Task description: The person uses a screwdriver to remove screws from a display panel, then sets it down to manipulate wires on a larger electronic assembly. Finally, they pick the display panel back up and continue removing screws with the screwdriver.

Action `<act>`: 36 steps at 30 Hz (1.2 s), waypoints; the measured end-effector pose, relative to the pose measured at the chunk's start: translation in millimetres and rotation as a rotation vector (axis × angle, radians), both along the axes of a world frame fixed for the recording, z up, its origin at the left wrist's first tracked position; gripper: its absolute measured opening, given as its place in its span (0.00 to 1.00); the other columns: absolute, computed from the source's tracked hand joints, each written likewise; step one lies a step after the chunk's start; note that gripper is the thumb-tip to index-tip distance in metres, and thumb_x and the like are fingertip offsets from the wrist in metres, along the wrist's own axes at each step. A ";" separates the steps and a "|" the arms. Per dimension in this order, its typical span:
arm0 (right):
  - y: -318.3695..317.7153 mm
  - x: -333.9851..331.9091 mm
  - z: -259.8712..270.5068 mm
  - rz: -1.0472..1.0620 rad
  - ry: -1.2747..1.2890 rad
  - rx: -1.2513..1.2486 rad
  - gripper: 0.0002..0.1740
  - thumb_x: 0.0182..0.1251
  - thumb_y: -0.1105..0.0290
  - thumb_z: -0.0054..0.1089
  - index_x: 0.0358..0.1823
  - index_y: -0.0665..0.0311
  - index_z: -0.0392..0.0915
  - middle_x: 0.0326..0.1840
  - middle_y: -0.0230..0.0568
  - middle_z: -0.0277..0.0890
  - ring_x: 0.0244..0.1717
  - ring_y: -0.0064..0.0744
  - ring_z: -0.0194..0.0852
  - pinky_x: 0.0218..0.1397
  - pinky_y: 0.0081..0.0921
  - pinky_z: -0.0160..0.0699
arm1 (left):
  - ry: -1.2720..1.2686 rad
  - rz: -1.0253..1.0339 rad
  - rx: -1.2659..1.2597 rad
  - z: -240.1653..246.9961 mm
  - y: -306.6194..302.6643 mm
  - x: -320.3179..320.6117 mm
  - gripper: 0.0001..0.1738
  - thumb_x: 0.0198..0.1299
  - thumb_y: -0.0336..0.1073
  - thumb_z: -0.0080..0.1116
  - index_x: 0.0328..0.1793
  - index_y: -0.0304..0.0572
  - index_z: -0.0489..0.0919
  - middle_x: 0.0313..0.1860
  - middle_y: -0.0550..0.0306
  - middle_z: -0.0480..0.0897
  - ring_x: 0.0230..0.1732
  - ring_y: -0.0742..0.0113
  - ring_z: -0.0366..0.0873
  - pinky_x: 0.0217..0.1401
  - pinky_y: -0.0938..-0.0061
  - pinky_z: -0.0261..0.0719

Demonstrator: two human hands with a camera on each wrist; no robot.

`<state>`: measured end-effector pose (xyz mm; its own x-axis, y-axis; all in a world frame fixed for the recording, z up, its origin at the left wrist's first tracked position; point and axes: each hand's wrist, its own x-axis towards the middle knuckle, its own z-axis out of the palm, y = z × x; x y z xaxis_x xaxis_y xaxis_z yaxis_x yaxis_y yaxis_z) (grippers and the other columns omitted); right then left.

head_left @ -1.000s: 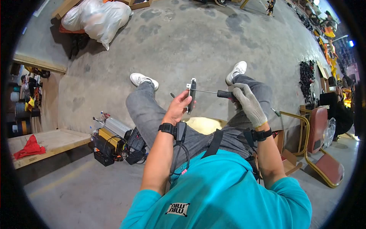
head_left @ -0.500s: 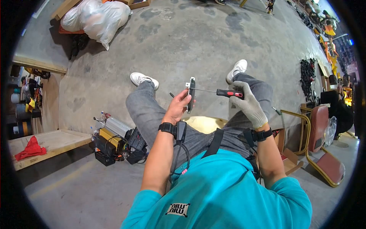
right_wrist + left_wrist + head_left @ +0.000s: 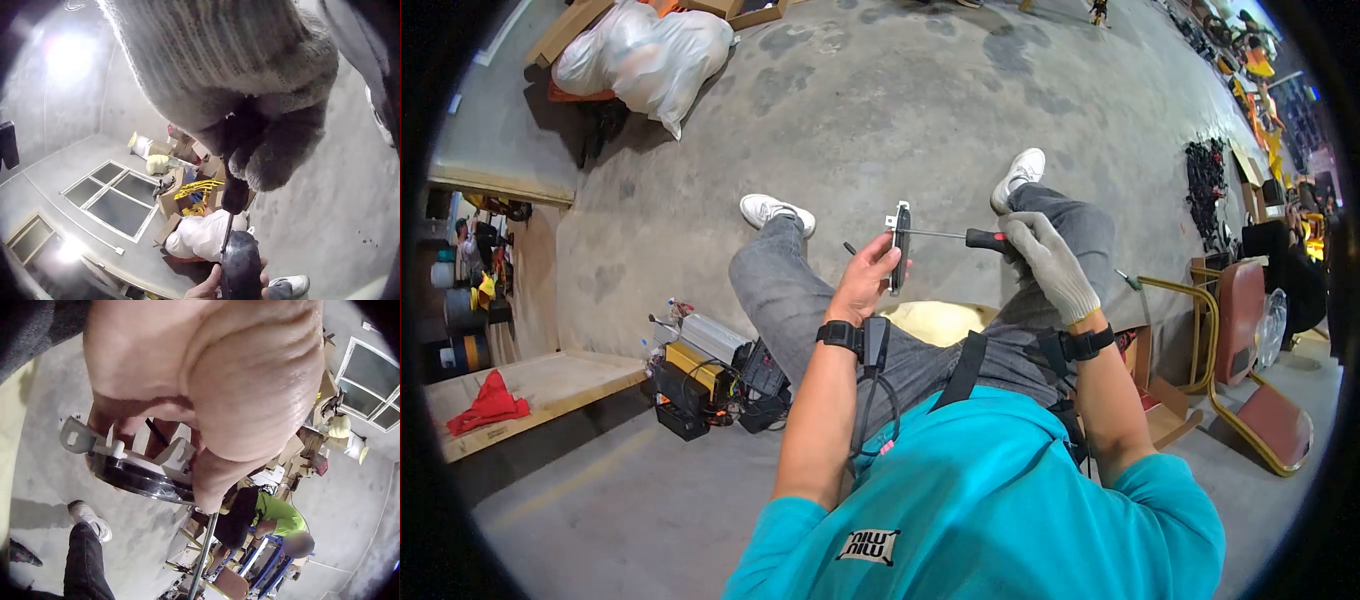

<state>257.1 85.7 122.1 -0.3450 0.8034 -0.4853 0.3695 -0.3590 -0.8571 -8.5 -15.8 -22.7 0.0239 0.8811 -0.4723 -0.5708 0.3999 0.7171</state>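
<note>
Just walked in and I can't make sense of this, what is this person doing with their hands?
A seated person's bare left hand grips a thin black part upright above the knees. A metal bracket sticks out at the part's top end. The gloved right hand holds a screwdriver by its handle, shaft level, tip against the upper end of the part. Whether a screw is there cannot be seen.

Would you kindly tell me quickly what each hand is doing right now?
Left hand: grips the black part.
Right hand, gloved: grips the screwdriver by its handle.
</note>
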 end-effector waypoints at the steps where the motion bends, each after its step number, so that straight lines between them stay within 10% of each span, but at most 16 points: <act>1: -1.9 -0.7 -1.3 -0.005 0.004 -0.001 0.28 0.69 0.66 0.61 0.65 0.74 0.65 0.38 0.41 0.75 0.33 0.24 0.77 0.36 0.23 0.80 | -0.005 -0.008 0.006 -0.3 0.1 -0.5 0.30 0.72 0.36 0.59 0.77 0.38 0.66 0.54 0.63 0.79 0.51 0.71 0.80 0.51 0.73 0.81; 6: -9.8 -1.4 -19.9 0.022 0.107 0.295 0.25 0.71 0.64 0.59 0.62 0.74 0.67 0.34 0.37 0.74 0.29 0.21 0.76 0.31 0.22 0.79 | 0.011 -0.020 0.017 0.6 -0.8 -0.7 0.30 0.72 0.37 0.59 0.77 0.39 0.67 0.54 0.64 0.79 0.50 0.72 0.80 0.50 0.74 0.80; 12: -2.8 3.4 -6.9 -0.006 0.024 -0.039 0.27 0.68 0.66 0.61 0.63 0.75 0.66 0.36 0.38 0.75 0.32 0.23 0.77 0.35 0.22 0.81 | 0.034 -0.024 0.001 3.7 -0.9 0.4 0.29 0.72 0.36 0.58 0.77 0.39 0.67 0.53 0.64 0.79 0.50 0.72 0.80 0.50 0.74 0.80; 27: -14.4 4.3 -24.6 0.008 0.114 0.263 0.30 0.71 0.63 0.60 0.66 0.75 0.64 0.35 0.38 0.74 0.28 0.22 0.75 0.32 0.22 0.78 | 0.017 -0.020 0.020 -0.1 -1.6 0.4 0.28 0.72 0.37 0.59 0.75 0.38 0.69 0.51 0.64 0.80 0.49 0.72 0.81 0.48 0.75 0.81; 36: -6.2 7.2 -12.0 -0.024 0.071 -0.015 0.29 0.68 0.66 0.62 0.65 0.74 0.66 0.36 0.38 0.75 0.34 0.22 0.77 0.35 0.20 0.81 | 0.003 -0.023 0.029 -1.1 -1.6 0.0 0.28 0.71 0.40 0.60 0.73 0.38 0.68 0.51 0.61 0.80 0.51 0.68 0.82 0.51 0.71 0.84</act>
